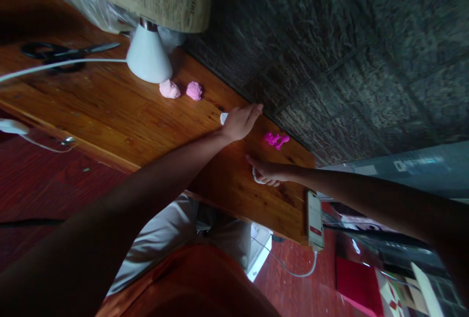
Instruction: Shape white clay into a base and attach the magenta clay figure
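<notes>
Lamp (148, 55), white cone base and newsprint-patterned shade: one; reference for all places below.

Wooden table (120, 116): one; support for the lamp and all further entries.

First white lump (223, 118), soft-looking, dough-like: one; farther from the lamp than both pink pieces, mostly hidden under a hand. Full shape: impossible to tell.

Left hand (240, 122): one; over the first white lump, fingers extended and together, no closed grip visible. Pressing or merely resting: impossible to tell.

Second white lump (258, 176): one; farther from the lamp than the first, partly covered by fingers.

Right hand (266, 170): one; fingers curled around the second white lump, thumb extended.

Pale pink lump (169, 89): one; right beside the lamp base.

Brighter pink lump (194, 91): one; near the lamp base, just beyond the pale one, apart from it.

Magenta cluster (275, 140): one, knobbly; well apart from the lamp, beyond the left hand. Number of separate parts: unclear.

Scissors (78, 52), black-handled: one pair; near the lamp, opposite side from the hands.

Phone (314, 217): one; farthest entry from the lamp.

Stage, by judgement: midway. Pink and magenta portions set down, out of hand; both white lumps under handling, shaping apparently unfinished.
</notes>
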`<state>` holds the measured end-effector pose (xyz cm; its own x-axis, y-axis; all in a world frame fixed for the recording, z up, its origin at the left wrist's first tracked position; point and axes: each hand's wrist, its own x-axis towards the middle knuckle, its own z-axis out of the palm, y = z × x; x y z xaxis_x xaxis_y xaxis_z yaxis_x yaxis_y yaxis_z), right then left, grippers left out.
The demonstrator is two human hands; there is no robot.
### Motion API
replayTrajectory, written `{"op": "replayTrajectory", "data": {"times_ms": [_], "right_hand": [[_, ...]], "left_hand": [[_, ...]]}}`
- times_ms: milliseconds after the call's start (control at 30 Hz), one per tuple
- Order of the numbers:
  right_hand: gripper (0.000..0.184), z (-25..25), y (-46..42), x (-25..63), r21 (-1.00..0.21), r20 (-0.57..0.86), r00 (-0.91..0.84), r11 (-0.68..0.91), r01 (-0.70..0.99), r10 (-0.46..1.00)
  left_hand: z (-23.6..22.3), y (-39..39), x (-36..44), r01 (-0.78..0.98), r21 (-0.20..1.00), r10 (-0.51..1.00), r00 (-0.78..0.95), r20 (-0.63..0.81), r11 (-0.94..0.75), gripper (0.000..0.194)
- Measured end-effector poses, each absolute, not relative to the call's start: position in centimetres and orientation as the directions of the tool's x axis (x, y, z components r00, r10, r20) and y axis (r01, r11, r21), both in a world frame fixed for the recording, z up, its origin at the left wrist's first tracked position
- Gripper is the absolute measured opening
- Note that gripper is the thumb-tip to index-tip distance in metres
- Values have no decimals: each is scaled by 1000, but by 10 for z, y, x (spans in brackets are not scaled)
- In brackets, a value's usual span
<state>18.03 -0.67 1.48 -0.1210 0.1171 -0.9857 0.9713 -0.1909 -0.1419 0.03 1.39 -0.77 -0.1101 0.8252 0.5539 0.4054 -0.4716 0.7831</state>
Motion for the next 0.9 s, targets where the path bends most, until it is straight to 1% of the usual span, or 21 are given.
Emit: {"op": "replayTrajectory", "data": {"times_ms": [100,167,233,267,333,367,467,500,567,733,833,900], "right_hand": [[73,9,-12,178,-166,-951,-121,-139,976,285],[73,10,-15,177,-169,-938,-121,-122,978,326],[73,16,-15,177,-146,-956,-106,-131,981,274],[72,21,-14,178,-141,-970,-108,-144,979,216],[71,30,-10,180,-180,-982,-165,-203,962,87],[71,34,-8,181,-208,-978,-203,-247,946,48],[69,41,-5,180,-297,-947,-321,-407,864,9],[68,41,-5,179,-305,-941,-338,-436,847,3],[67,39,-8,174,-271,-953,-302,-436,858,-1],[68,30,-18,163,-167,-986,-151,-359,918,72],[67,26,-22,158,-121,-980,-58,-340,933,190],[67,23,-25,156,-123,-966,-37,-327,937,257]], "left_hand": [[-5,14,2,398,781,822,-104,560,-482,62],[-5,14,3,398,779,822,-95,561,-485,61],[-6,14,4,402,774,822,-82,563,-490,60],[-7,15,5,403,771,821,-78,565,-492,59],[-9,16,5,403,770,820,-77,568,-495,57],[-10,16,5,403,771,819,-81,568,-494,56],[-10,18,5,399,774,819,-91,567,-491,55],[-10,18,4,399,776,819,-94,565,-489,54],[-10,18,4,400,778,822,-96,562,-485,54],[-10,19,3,412,778,827,-93,555,-475,53],[-12,21,5,405,781,830,-89,550,-475,53],[-12,21,6,397,788,835,-88,543,-471,53]]}}
